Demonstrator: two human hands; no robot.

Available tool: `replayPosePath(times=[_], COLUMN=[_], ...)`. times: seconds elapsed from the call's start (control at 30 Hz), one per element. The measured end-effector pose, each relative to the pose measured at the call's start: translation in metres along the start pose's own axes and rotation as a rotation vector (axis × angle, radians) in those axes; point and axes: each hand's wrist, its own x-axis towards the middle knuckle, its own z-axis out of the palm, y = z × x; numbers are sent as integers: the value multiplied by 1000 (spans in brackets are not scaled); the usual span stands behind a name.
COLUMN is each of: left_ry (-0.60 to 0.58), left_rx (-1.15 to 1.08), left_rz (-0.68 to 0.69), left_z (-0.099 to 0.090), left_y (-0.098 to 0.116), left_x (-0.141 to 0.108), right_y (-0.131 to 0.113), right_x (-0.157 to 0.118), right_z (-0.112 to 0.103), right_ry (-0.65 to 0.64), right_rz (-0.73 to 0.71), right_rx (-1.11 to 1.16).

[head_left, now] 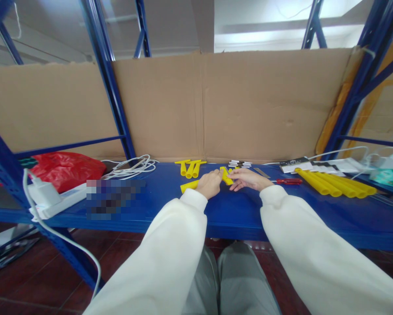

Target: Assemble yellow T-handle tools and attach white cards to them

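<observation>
My left hand is closed around a yellow tube, whose wide end sticks out to the left of the fist. Between the two hands shows a yellow piece; I cannot tell whether it is joined to the tube. The fingers of my right hand pinch at this yellow piece from the right. Just behind my left hand, several short yellow T-shaped parts lie side by side on the blue shelf. Black-and-white sticks lie behind my right hand.
Right of my right hand lie a red-handled screwdriver and a row of long yellow tubes. A black-and-white box sits behind them. On the left are a coiled white cable, a red plastic bag and a white power strip. Cardboard walls the back.
</observation>
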Motion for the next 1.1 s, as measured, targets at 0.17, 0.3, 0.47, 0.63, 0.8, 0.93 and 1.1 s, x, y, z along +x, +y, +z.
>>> replayPosePath(times=[0.17,0.3,0.47,0.63,0.8,0.93,1.1], left_ry=[74,117,141,132,110,104,92], left_rx=[7,-20,-101,-144,-159,-164,-187], left_rz=[-133,-170,-199,-193,-188,-190,-189], left_z=[-2,-4,-4,-2,0,0,-1], left_y=[1,0,-1,-3,-3,-3,-3], left_x=[2,2,0,0,1,1,0], right_y=[-1,13,24,24,25,26,24], right_x=[4,3,5,8,6,7,8], right_z=[-34,-64,-67,-61,-61,-60,-59], right_ry=[615,898,730,616,554,576,544], right_rz=[-48,72,174,130,174,161,172], right_rx=[-365,-817,-1077,-1208,-1249,-1238,-1280])
